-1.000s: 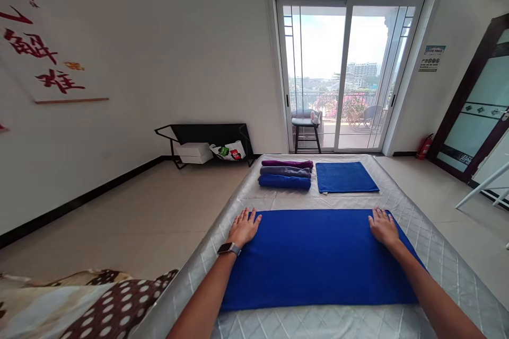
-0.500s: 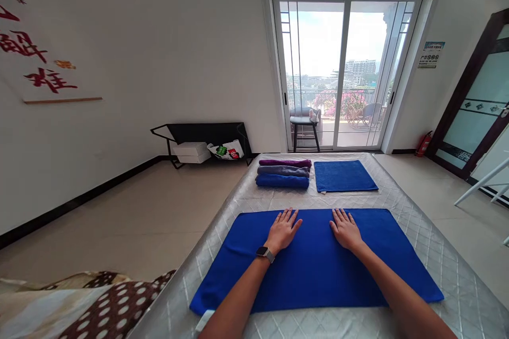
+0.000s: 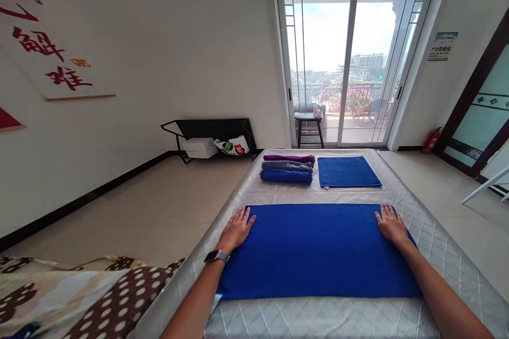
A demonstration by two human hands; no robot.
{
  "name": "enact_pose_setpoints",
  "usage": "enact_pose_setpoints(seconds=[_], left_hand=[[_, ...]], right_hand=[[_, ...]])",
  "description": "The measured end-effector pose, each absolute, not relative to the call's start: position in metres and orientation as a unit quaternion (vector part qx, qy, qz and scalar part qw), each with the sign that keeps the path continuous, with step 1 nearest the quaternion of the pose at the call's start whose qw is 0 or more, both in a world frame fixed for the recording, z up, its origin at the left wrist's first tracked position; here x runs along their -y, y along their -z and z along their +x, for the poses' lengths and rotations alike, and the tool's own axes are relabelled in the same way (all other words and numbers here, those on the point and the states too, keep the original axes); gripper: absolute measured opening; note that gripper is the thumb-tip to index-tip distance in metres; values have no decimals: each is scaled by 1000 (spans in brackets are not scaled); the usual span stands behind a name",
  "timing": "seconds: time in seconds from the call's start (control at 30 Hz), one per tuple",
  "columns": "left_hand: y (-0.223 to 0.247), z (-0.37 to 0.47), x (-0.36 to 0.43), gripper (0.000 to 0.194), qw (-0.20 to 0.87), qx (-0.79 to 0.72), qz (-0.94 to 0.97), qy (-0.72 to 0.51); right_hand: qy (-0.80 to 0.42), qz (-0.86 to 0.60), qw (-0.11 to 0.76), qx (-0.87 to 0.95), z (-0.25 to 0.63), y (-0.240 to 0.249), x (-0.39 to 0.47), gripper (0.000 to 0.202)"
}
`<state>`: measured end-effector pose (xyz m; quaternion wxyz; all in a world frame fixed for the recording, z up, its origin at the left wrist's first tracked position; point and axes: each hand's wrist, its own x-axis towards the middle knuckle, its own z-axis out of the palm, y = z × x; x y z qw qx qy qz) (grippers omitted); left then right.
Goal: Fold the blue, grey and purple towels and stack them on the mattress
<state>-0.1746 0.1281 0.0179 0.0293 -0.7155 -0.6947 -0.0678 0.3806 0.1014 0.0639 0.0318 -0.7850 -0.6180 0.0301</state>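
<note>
A large blue towel [image 3: 318, 254] lies spread flat on the quilted silver-grey mattress [image 3: 278, 323]. My left hand [image 3: 235, 229] rests palm down at its far left corner, fingers spread, with a watch on the wrist. At the far right corner my right hand [image 3: 392, 223] lies flat, fingers stretched out. Beyond the towel are rolled or folded towels, stacked: purple [image 3: 289, 159], grey [image 3: 287, 166] and blue [image 3: 286, 176]. To their right a smaller blue towel [image 3: 349, 172] lies flat.
Brown dotted bedding [image 3: 119, 296] is at the lower left. A black rack [image 3: 214, 128] with white boxes [image 3: 199, 147] stands by the wall. Behind the mattress are glass sliding doors [image 3: 345, 63]; a fire extinguisher [image 3: 431, 141] stands at the right.
My hands have moved apart, from the towel's middle out to its far left and right corners. The large towel looks smoother and straighter. The view has shifted slightly.
</note>
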Motion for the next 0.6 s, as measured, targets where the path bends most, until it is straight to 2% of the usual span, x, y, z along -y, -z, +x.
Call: enact_pose_setpoints(seconds=[0.13,0.27,0.37,0.47,0.6], left_hand=[[-31,-102,-107,63,58,626,-764,144],[-24,-8,-70,55,44,474,-863,171],[-14,33,-50,58,28,431,-888,160],[-9,29,-44,58,25,438,-886,149],[1,-42,-35,59,42,521,-843,127]], right_hand=[[6,-751,69,657,331,-70,-85,62],[-26,-622,86,778,245,-59,-52,62],[-44,-529,96,842,199,-48,-33,62],[-63,-523,89,845,191,-46,-25,63],[-84,-580,63,808,230,-49,-18,70]])
